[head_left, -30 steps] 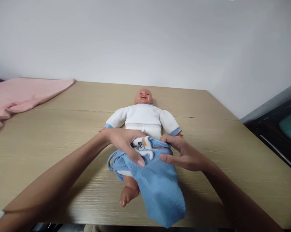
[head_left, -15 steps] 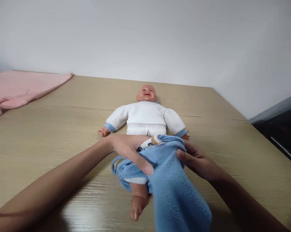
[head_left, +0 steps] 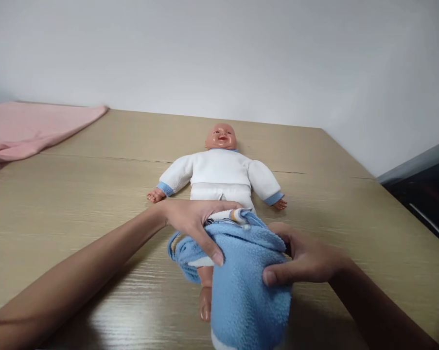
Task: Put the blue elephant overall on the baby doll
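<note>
A baby doll [head_left: 221, 170] in a white top lies on its back on the wooden table [head_left: 77, 194], head away from me. A blue fleece garment [head_left: 246, 272] is bunched over its legs; one bare foot [head_left: 205, 305] sticks out below. My left hand [head_left: 195, 221] grips the garment's upper left edge at the doll's waist, thumb pressed on the fleece. My right hand [head_left: 303, 257] clutches the garment's right side, fingers curled round the cloth.
A pink cloth [head_left: 29, 129] lies at the table's far left corner. A white wall runs behind the table. Dark furniture [head_left: 423, 194] stands past the table's right edge.
My right hand has slid down toward me along the garment's right side and curled round it. The fleece is gathered lower over the doll's legs. The view has shifted slightly.
</note>
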`<state>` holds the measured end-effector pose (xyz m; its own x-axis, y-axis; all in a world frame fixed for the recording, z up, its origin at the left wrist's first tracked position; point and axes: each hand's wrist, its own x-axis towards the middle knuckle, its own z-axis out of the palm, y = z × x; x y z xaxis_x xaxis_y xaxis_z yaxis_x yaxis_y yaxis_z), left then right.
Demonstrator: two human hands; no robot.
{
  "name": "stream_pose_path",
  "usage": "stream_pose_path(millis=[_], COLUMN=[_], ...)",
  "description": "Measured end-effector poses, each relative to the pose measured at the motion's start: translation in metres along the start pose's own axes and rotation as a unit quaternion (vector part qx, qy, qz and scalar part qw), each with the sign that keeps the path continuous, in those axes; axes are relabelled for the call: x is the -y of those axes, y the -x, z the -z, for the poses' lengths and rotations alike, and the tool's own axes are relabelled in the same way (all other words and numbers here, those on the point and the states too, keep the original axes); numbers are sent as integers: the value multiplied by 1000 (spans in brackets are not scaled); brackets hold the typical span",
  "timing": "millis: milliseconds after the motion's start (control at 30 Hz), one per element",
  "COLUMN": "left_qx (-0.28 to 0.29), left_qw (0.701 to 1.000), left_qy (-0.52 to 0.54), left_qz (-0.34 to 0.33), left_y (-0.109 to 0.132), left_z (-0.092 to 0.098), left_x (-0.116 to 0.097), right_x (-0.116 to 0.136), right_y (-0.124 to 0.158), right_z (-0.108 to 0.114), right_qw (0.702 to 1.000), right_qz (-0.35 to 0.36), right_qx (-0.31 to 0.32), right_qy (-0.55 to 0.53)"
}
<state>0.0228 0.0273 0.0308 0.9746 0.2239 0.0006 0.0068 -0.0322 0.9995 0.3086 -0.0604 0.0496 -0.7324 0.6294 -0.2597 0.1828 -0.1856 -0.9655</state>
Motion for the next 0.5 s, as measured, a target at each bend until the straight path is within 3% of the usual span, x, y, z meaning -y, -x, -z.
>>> stream_pose_path(millis=[100, 200, 367, 500], left_qx=[11, 13, -104, -77], left_qw=[999, 997, 989, 993], left_qy=[-35, -70, 8, 16], left_qz=[36, 43, 101, 89], left_y=[0, 4, 11, 6], left_z=[0, 1, -1, -6], left_x=[-3, -1, 5, -1], right_x=[-9, -16, -12, -4], right_y=[-1, 0, 0, -3], right_z=[0, 1, -1, -6], right_qw=[994, 989, 996, 997], right_qz=[56, 61, 12, 16], right_qx=[13, 18, 62, 73], right_qy=[-88, -136, -61, 11])
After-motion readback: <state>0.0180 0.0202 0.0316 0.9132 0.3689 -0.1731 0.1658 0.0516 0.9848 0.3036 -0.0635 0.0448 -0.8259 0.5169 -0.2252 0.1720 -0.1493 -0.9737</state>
